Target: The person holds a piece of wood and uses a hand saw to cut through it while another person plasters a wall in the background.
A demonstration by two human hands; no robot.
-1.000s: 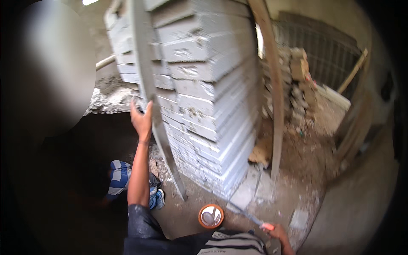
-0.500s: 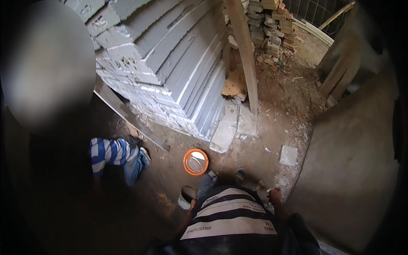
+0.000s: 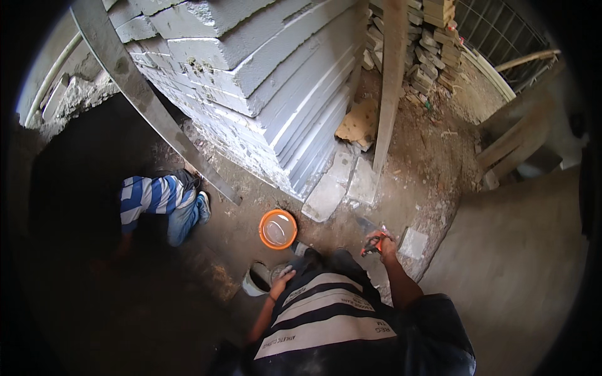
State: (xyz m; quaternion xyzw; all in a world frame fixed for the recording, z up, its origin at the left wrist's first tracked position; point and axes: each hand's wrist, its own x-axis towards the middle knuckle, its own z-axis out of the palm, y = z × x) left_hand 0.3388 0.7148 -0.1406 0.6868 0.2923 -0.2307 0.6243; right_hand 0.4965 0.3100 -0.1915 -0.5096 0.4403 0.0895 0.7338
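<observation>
My right hand [image 3: 389, 248] is closed round the orange and black handle of a hand saw [image 3: 374, 242]. The saw's dark grey blade points forward and a little left over the ground, blurred. My left hand [image 3: 282, 283] lies against my left thigh with its fingers stretched out, holding nothing. Just left of it stands a pale bucket [image 3: 253, 287] with a dark inside. Ahead of my feet is an orange-rimmed basin [image 3: 278, 229] with something pale and shiny inside.
A tall stack of grey blocks [image 3: 251, 94] rises ahead, with flat slabs [image 3: 326, 198] at its foot. A wooden post [image 3: 390, 88] stands beside it. At left, a co-worker in a striped shirt [image 3: 150, 197] bends near a long board [image 3: 144, 106]. A loose block [image 3: 414, 243] lies right.
My right hand has come up and forward, bringing the saw into plain sight. My left hand now shows on my thigh, where before it was mostly hidden. The view has shifted slightly.
</observation>
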